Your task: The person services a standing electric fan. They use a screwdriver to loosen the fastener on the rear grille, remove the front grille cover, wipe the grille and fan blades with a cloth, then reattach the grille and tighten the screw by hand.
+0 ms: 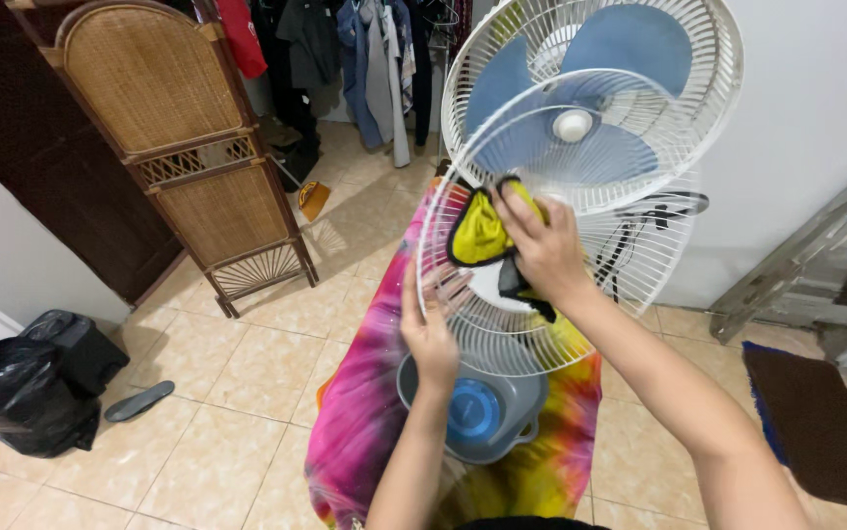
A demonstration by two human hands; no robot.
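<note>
**Two hands on a loose fan grille, one wiping with a yellow cloth**

The right hand [541,245] pressed a yellow cloth with black trim [480,234] flat against a detached white wire fan grille [502,334], its fingers spread over the cloth and closed enough to keep it pinned there. Part of the cloth bunched out to the left of that hand, and a dark end of it hung just below the palm. The left hand [430,334] sat lower and to the left of the right one, gripping the rim of the same grille, with the fingers curled through the wires and the thumb on the near side.

Directly above and behind the right hand stood the fan [590,98] itself, with a white cage still around its blue blades [600,59] and white hub. Its black cord trailed down to the right of the right hand, against the white wall [816,98].

Below the left hand, near its wrist, a grey basin with a blue round part inside [477,412] rested on a surface draped in a tie-dyed cloth of pink, yellow and purple [355,412]. Well off to the left of both hands a folding rattan screen [188,147] stood on the tiled floor [237,393], and farther left lay black plastic bags [21,388] and a dark sandal [138,400]. Far above the hands, clothes hung on a rack [364,59]. To the right of the right forearm a brown mat [816,412] lay on the floor.
</note>
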